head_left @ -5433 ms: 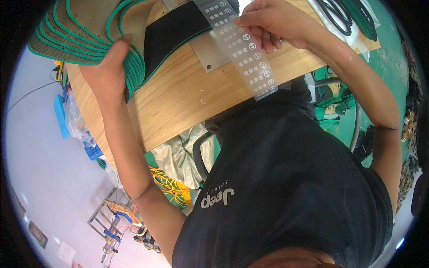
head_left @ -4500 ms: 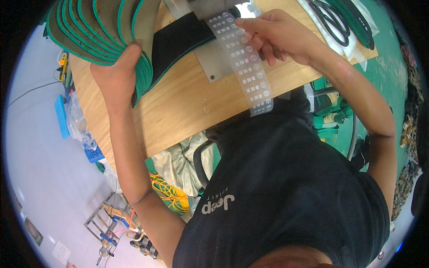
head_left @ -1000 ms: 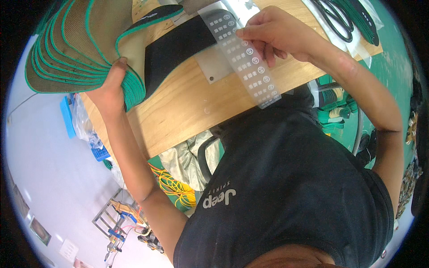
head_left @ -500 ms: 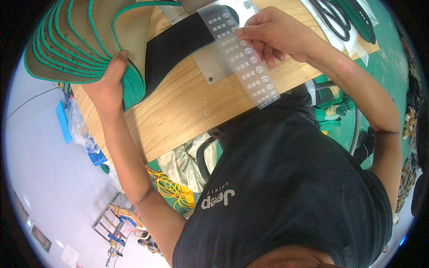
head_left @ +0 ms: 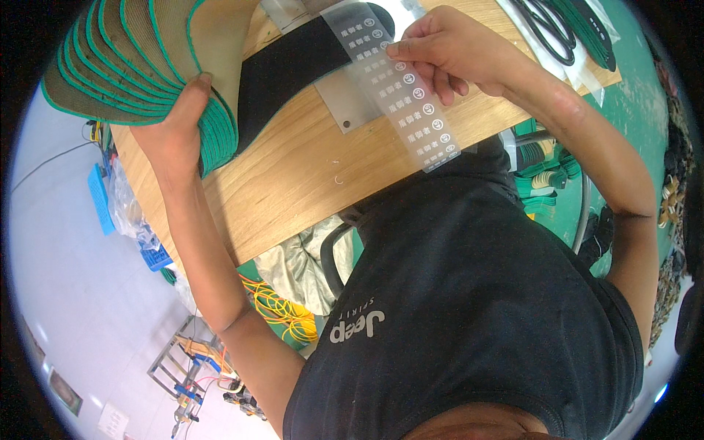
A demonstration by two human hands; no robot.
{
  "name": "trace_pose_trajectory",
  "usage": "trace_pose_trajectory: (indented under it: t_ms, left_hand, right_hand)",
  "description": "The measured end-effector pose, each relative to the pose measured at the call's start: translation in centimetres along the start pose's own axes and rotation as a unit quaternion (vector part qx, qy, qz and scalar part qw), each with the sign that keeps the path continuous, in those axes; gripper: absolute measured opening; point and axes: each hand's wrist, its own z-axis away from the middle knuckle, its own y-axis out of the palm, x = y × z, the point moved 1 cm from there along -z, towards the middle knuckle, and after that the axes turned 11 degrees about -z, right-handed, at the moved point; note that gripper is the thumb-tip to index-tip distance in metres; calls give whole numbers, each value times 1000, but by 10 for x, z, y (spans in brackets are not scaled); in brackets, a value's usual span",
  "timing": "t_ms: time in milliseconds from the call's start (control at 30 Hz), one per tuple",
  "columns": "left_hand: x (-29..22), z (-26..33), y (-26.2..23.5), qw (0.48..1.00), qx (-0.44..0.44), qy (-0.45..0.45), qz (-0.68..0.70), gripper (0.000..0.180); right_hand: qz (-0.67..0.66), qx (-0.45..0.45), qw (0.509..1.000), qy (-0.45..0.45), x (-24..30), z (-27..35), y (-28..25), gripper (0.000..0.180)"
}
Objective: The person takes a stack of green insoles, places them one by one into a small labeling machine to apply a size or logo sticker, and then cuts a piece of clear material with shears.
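Insoles [head_left: 139, 66], a fanned stack of tan pieces with green edging, sit in the left hand [head_left: 180, 125]; its fingers are curled over the near edge of the stack and the thumb lies on top, so the hand is clamped on them. The stack rises up and to the left of those fingers, partly off the wooden surface [head_left: 293, 183].

Right of the left fingers, a black insole [head_left: 293, 62] lies flat on the surface, with a grey metal plate [head_left: 348, 106] just beyond its near end.

The right hand [head_left: 447, 51] pinches a clear sticker strip [head_left: 396, 88] between thumb and fingers, closed on its far part. The strip runs from above those fingers down toward the person, crossing the black insole and the plate and overhanging the surface's near edge. It carries rows of small round labels.

Further right of the right fingers, black scissors [head_left: 546, 26] lie on the surface beside more green-edged pieces [head_left: 594, 33] in a clear bag.
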Motion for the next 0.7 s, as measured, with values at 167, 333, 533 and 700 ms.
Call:
trace_pose_trajectory:
  t_ms: [167,333,533,700]
  left_hand:
    - [-1,1,0,1000,9,-18,-7,42]
    - [-2,2,1,1000,2,-21,-10,40]
    - [-3,0,1,998,-2,-2,-67,42]
    - [2,-1,0,998,13,-7,-54,43]
  right_hand:
    - [-5,0,1000,3,0,0,0,32]
    - [4,-5,1000,1,0,0,1,33]
    - [-11,1,1000,-6,-7,-5,-2,34]
    - [-21,7,1000,-15,-6,-5,-2,34]
